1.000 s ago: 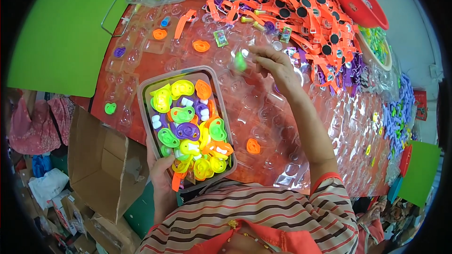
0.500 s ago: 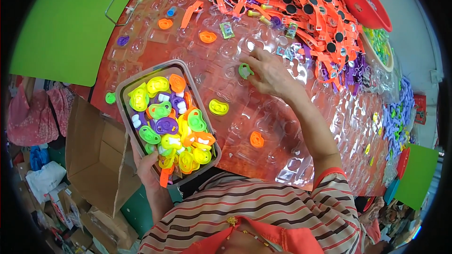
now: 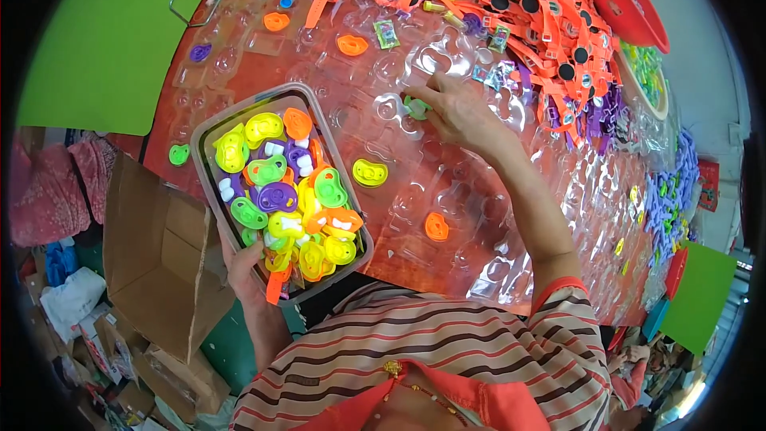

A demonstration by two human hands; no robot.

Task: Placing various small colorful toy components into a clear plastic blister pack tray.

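Note:
My left hand [image 3: 246, 270] grips the near left side of a clear plastic tub [image 3: 209, 201], its thumb over the rim. Heaped inside are toy pacifiers in yellow, green, orange and purple, such as a purple pacifier [image 3: 277, 197]. Over the clear blister trays on the table, my right hand [image 3: 463, 116] has its fingers closed at a green toy pacifier [image 3: 416, 107], partly hidden by them. Between the tub and that hand lies a yellow pacifier [image 3: 370, 172]. An orange pacifier [image 3: 436, 227] rests closer to me, and another orange pacifier [image 3: 352, 45] farther off.
Orange toy watches [image 3: 550, 40] form a big pile at the far right, beside a red basin [image 3: 618, 0]. Small shiny packets [image 3: 386, 33] lie on the trays. An open cardboard box [image 3: 159, 259] stands left of the tub. Lavender pieces [image 3: 670, 199] are heaped at the right edge.
The green pacifier, earlier upright at my right fingertips, now lies lower against the blister tray under them. The tub and my left hand have barely shifted.

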